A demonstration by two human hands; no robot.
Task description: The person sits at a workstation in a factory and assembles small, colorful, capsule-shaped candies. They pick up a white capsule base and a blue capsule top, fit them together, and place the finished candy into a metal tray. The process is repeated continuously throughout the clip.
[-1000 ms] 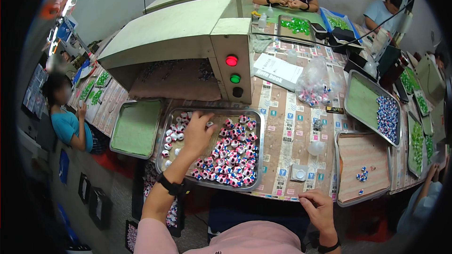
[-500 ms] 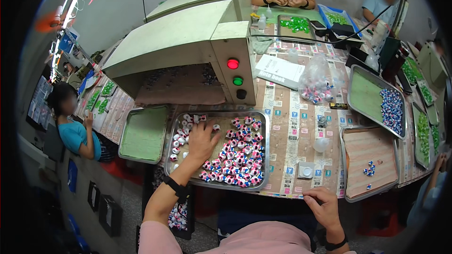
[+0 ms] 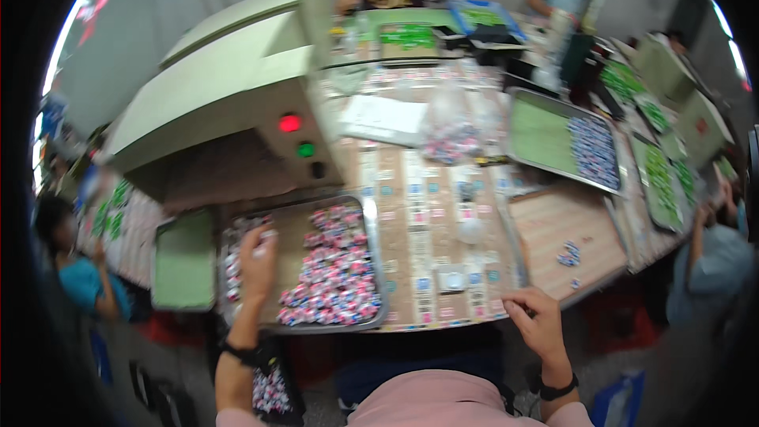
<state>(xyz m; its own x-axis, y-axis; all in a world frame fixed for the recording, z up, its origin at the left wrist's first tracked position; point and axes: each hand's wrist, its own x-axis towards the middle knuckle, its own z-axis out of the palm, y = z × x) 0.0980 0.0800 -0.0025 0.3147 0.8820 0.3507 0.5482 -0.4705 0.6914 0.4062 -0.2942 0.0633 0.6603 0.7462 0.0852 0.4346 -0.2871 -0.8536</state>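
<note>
My left hand (image 3: 258, 261) is over the left part of a metal tray (image 3: 381, 289). Its fingers are curled, with a small white-and-pink piece (image 3: 263, 239) at the fingertips, blurred by motion. A dense heap of small white, pink and blue figurine pieces (image 3: 332, 277) fills the tray's right side. Along the left wall, beside my hand, lie more whitish pieces (image 3: 232, 269). My right hand (image 3: 541, 324) hovers at the table's front edge, thumb and fingers pinched together; whatever is between them is too small to make out.
Behind the tray stands a pale machine (image 3: 229, 111) with red and green lights. A green-lined tray (image 3: 183, 261) is at its left. To the right are a plastic bag of pieces (image 3: 455, 138), a tray of blue pieces (image 3: 541, 138) and a paper-lined tray (image 3: 553, 225). Other people sit around.
The whole view has swung to the right, so the table appears shifted left. My left hand's spread fingers have curled around a small piece. My right hand keeps its pinch near the edge.
</note>
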